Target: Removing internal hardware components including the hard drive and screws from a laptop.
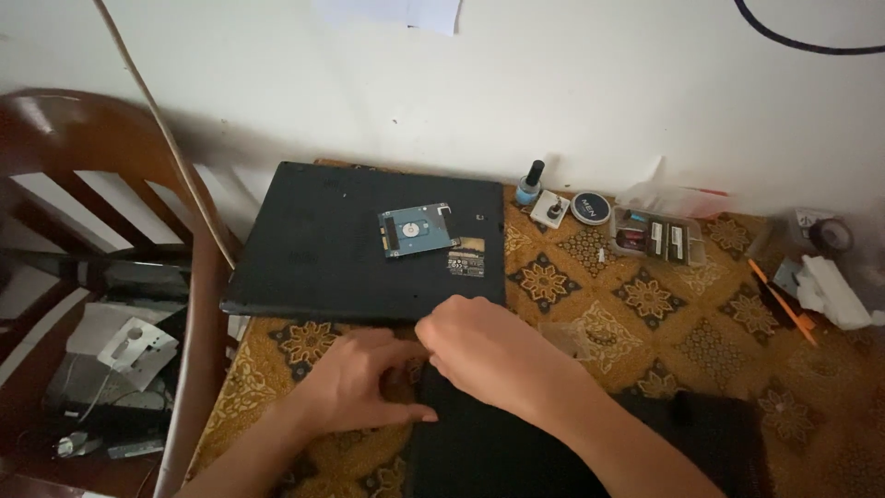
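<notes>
In the head view, a flat black laptop base (359, 242) is seen lying at the back of the table (645, 304), which is covered by a brown cloth with a gold floral pattern. On top of it a silver-and-blue rectangular hard drive (417, 230) has been laid with its circuit side up, and just beside that a small dark circuit card (466, 257). From this it may be judged that the drive and the card are already out of the machine. At the near edge a second flat black panel (498, 443) is being worked on. The left hand (355, 383) is curled at the panel's upper left corner, thumb and fingers drawn close together. The right hand (493, 355) is bent over the same corner. Whether anything is pinched in either hand cannot be told, since the corner is covered by both. What remains to be done on the panel cannot be read.

Further right, a small clear plastic tray of green memory sticks (659, 240) and an orange-handled tool (779, 300) are seen. The panel's lower part is cut off by the frame. The whole scene is dim and soft, so small screws cannot be made out.
</notes>
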